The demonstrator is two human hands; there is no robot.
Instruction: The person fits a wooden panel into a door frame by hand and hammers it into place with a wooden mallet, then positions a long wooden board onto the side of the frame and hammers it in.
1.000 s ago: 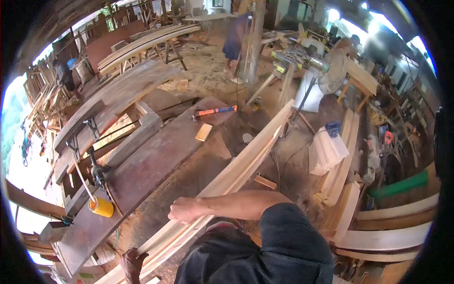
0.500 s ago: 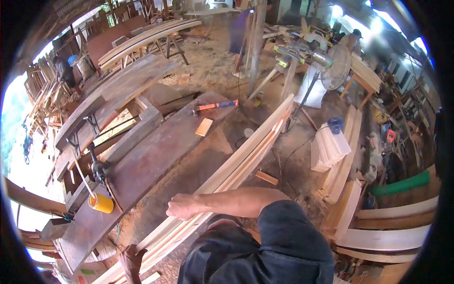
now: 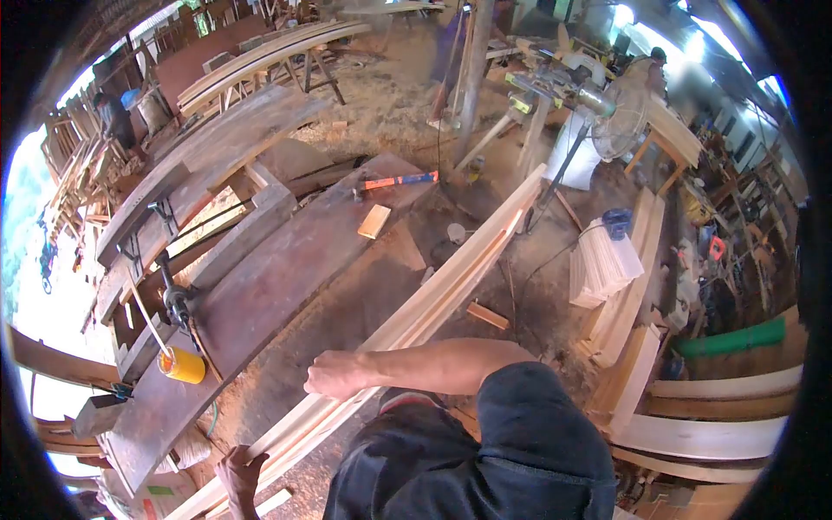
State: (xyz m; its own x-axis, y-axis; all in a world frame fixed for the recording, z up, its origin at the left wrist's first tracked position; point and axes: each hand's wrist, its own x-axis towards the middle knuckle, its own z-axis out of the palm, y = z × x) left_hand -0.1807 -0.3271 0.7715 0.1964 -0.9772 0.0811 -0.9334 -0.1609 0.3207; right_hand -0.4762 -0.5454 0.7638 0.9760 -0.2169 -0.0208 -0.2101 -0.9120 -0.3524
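Note:
Long pale wooden strips [image 3: 414, 319] run diagonally from the bottom left to the upper right, in front of the person's body. My right hand [image 3: 336, 374] is closed over the strips near their middle, with the forearm reaching across from the right. Lower down at the left, my left hand [image 3: 240, 472] grips the same strips, its fingers wrapped round their edge. Left of the strips lies a brown board [image 3: 260, 286] with a hammer [image 3: 400, 181], a small wood block [image 3: 374, 222] and a yellow pot [image 3: 182, 365] on it.
A post [image 3: 472, 78] and a fan [image 3: 620, 117] stand further back. Stacked wood pieces [image 3: 602, 269] sit at the right, beside long planks [image 3: 631, 299]. Two persons [image 3: 113, 121] [image 3: 652, 69] are in the background. A wood offcut [image 3: 488, 315] lies on the floor.
The far end of the strips has shifted slightly right and upward in the view. Both hands keep their hold on the strips.

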